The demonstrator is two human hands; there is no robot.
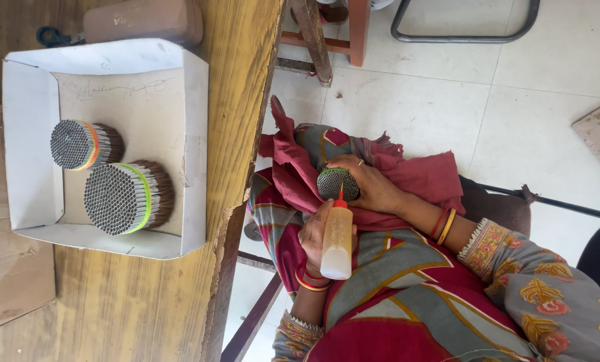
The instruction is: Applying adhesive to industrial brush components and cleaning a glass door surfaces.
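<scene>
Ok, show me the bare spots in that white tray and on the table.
In the tray, bare floor lies above the two bundles, toward the top wall. The small bundle and big bundle crowd the lower left. On the table, bare wood runs below the tray, beside the cardboard.

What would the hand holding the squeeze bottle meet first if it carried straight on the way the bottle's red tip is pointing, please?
Most likely the round bundle of thin tubes held by the other hand. The squeeze bottle tip already sits at its face; depth is uncertain.
</scene>
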